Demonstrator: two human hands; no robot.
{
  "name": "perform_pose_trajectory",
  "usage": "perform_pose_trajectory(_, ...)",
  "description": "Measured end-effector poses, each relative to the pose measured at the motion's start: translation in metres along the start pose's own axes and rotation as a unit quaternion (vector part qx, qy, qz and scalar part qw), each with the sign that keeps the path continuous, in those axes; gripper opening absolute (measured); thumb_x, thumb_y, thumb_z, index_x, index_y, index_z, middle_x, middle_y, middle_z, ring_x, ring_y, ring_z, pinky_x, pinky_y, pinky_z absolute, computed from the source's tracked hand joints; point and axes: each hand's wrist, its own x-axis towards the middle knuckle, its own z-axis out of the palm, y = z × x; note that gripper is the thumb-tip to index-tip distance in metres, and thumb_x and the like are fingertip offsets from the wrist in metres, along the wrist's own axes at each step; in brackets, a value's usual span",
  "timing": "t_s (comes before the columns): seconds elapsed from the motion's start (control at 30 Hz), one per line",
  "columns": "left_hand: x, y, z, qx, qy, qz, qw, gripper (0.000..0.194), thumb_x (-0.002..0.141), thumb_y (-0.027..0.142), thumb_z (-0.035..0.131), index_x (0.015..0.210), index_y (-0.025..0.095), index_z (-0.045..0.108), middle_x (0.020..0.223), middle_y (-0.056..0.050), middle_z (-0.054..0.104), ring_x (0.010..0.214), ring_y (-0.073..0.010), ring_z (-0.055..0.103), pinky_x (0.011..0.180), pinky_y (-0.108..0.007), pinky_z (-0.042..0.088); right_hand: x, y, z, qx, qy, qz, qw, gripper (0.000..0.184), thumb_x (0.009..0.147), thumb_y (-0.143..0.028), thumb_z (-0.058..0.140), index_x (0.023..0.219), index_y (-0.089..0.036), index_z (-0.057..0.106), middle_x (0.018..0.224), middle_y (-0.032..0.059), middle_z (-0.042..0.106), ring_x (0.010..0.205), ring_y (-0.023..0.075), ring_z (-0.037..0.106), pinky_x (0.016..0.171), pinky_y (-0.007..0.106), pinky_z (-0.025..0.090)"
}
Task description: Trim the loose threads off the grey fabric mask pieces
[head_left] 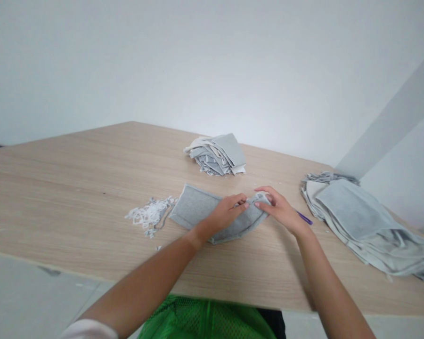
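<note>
A grey fabric pouch with stitched edges lies on the table in front of me, its right end lifted a little. My left hand pinches the upper edge near that end. Close beside it, my right hand grips the right end between thumb and fingers. Whether the pinched edge holds a cord or a thread is too small to make out. A heap of white thread scraps lies just left of the pouch.
A pile of grey and cream fabric pieces sits farther back. On the right, a larger stack of similar pieces reaches the table edge. A purple tool lies between that stack and my right hand. A wall borders the wooden table.
</note>
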Motion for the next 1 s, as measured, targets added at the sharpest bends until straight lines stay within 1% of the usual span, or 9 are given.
perform_pose_trajectory(0.07,0.0,-0.001,0.0,-0.03,-0.01,-0.002,0.999,0.025,0.098,0.043,0.053,0.087,0.022,0.059,0.084,-0.002,0.063,0.084,-0.0184,0.058,0.076,-0.029,0.047,0.001,0.003,-0.001,-0.011,0.002,-0.009,1.0,0.049,0.088,-0.054,0.073,0.128,-0.027,0.063,0.081,-0.0025,0.059,0.073,0.0168,0.055,0.064,0.026,0.041)
perform_pose_trajectory(0.2,0.001,-0.005,0.001,-0.082,-0.013,-0.013,0.996,0.029,0.098,0.044,0.051,0.083,0.021,0.057,0.079,-0.002,0.057,0.081,-0.0182,0.054,0.075,-0.029,0.046,0.002,0.007,-0.003,-0.062,0.021,-0.017,0.998,0.037,0.089,-0.056,0.071,0.106,-0.024,0.07,0.073,-0.0022,0.057,0.067,0.0156,0.051,0.061,0.026,0.039)
perform_pose_trajectory(0.37,0.006,-0.01,0.0,-0.103,-0.012,-0.03,0.994,0.036,0.098,0.047,0.05,0.075,0.021,0.056,0.075,-0.003,0.057,0.08,-0.0194,0.054,0.076,-0.031,0.048,0.002,0.014,-0.004,-0.088,0.041,-0.024,0.995,0.036,0.082,-0.054,0.078,0.101,-0.024,0.072,0.091,0.0017,0.069,0.082,0.018,0.061,0.071,0.027,0.047)
perform_pose_trajectory(0.47,0.006,-0.01,0.0,-0.1,-0.013,-0.028,0.994,0.037,0.1,0.048,0.048,0.076,0.021,0.058,0.076,-0.003,0.059,0.08,-0.0189,0.055,0.075,-0.03,0.048,0.003,0.019,-0.004,-0.049,0.024,0.006,0.999,0.037,0.082,-0.055,0.077,0.098,-0.022,0.071,0.078,-0.0004,0.065,0.071,0.0164,0.058,0.065,0.027,0.045)
perform_pose_trajectory(0.53,0.005,-0.008,0.001,-0.084,0.0,-0.023,0.996,0.033,0.1,0.048,0.05,0.087,0.021,0.063,0.081,-0.003,0.062,0.082,-0.0185,0.058,0.076,-0.029,0.048,0.003,0.022,-0.003,-0.009,0.013,0.032,0.999,0.038,0.082,-0.056,0.078,0.096,-0.021,0.069,0.072,-0.0017,0.062,0.066,0.0153,0.057,0.061,0.026,0.045)
perform_pose_trajectory(0.67,0.001,-0.001,0.003,0.014,0.046,-0.006,0.999,0.027,0.093,0.044,0.065,0.111,0.024,0.067,0.098,-0.003,0.07,0.093,-0.0193,0.063,0.087,-0.031,0.05,0.002,0.02,0.002,0.061,0.011,0.091,0.994,0.041,0.077,-0.057,0.08,0.092,-0.022,0.066,0.071,-0.0017,0.063,0.066,0.0164,0.061,0.061,0.028,0.052)
perform_pose_trajectory(0.73,0.0,0.001,0.003,0.063,0.06,0.012,0.996,0.026,0.089,0.04,0.071,0.11,0.026,0.07,0.101,-0.003,0.071,0.098,-0.0203,0.063,0.091,-0.032,0.049,0.001,0.017,0.004,0.09,0.012,0.118,0.989,0.042,0.076,-0.058,0.08,0.093,-0.022,0.066,0.072,-0.0012,0.065,0.067,0.0173,0.062,0.06,0.029,0.055)
perform_pose_trajectory(0.8,0.001,0.0,0.003,0.08,0.061,0.027,0.994,0.022,0.09,0.038,0.071,0.107,0.026,0.072,0.101,-0.003,0.073,0.099,-0.0207,0.064,0.092,-0.033,0.049,-0.002,0.012,0.005,0.112,0.012,0.13,0.985,0.043,0.076,-0.059,0.079,0.094,-0.022,0.067,0.074,-0.0007,0.065,0.069,0.0175,0.062,0.06,0.029,0.055)
perform_pose_trajectory(1.0,0.006,-0.008,0.003,0.06,0.05,0.02,0.997,0.025,0.099,0.041,0.06,0.096,0.021,0.074,0.093,-0.005,0.074,0.09,-0.0189,0.065,0.087,-0.032,0.05,-0.005,0.009,0.005,0.126,-0.012,0.105,0.986,0.044,0.079,-0.059,0.078,0.102,-0.022,0.071,0.079,0.0007,0.066,0.075,0.0173,0.062,0.061,0.027,0.055)
